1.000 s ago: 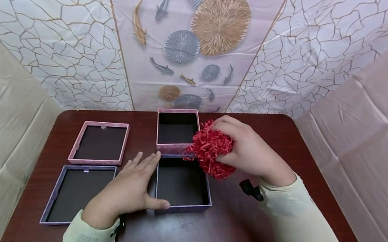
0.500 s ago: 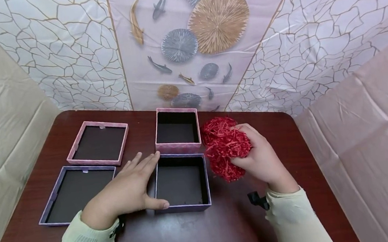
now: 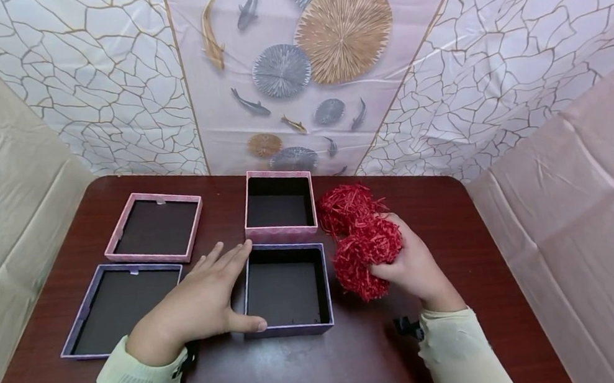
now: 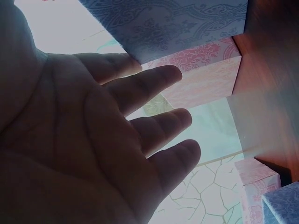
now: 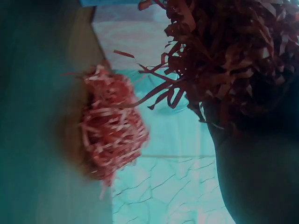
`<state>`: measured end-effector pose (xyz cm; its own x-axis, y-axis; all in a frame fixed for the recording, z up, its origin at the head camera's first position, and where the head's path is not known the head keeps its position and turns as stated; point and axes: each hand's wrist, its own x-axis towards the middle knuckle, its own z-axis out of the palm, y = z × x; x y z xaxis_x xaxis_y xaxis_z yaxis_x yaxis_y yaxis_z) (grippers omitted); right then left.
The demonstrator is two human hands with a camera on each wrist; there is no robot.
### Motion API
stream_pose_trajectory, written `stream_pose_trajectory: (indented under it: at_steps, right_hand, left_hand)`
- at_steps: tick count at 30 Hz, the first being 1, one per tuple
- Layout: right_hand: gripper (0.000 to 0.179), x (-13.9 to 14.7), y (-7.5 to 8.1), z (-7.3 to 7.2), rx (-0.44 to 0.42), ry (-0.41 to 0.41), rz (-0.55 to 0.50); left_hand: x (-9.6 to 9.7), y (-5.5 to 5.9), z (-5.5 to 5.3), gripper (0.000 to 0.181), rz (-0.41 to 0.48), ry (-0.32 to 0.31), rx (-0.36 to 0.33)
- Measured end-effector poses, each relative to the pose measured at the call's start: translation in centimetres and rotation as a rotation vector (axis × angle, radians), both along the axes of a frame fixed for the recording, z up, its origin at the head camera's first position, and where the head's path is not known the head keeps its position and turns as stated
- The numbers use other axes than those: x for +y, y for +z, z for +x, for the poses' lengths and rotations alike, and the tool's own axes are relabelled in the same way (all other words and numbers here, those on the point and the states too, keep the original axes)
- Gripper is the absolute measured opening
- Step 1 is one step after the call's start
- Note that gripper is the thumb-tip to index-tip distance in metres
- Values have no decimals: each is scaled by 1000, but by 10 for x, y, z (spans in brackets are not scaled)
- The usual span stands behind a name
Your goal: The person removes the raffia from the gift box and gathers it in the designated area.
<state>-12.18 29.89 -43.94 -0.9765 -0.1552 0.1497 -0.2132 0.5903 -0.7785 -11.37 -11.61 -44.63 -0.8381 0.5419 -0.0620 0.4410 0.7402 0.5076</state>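
My right hand (image 3: 415,267) grips a clump of red shredded paper (image 3: 368,253), right of the open purple box (image 3: 293,329). A second clump of red paper shreds (image 3: 344,205) rests on the table just behind it, beside the open pink box (image 3: 282,231). In the right wrist view the held shreds (image 5: 238,51) show loose strands hanging out, and the other pile (image 5: 112,128) sits apart from them. My left hand (image 3: 198,306) lies with straight, spread fingers at the purple box's left side. The left wrist view has its palm (image 4: 84,144) holding nothing.
Left of my left hand lie two shallow lids, one pink (image 3: 192,228) and one purple (image 3: 80,312). Both boxes stand one behind the other, showing bare black insides. A patterned cloth backdrop (image 3: 283,69) rises behind the dark wooden table (image 3: 282,381).
My right hand has carried the red shredded paper from over the boxes' right edges to the right and toward me. The second pile has come into plain view. My left hand stays put.
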Motion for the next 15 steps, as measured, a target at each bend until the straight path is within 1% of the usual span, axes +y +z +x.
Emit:
stream_pose_trajectory:
  at_steps: [5,11,15]
  right_hand:
    - [85,7,-19,0,-2,22,-47]
    - [86,13,-42,1,-40,67,-158]
    - [84,17,-56,1,-55,76,-161]
  left_hand:
    - [0,0,0,140,1,1,-3]
    - [1,0,0,140,6,-1,-7]
    - [1,0,0,140,9,-3,-6]
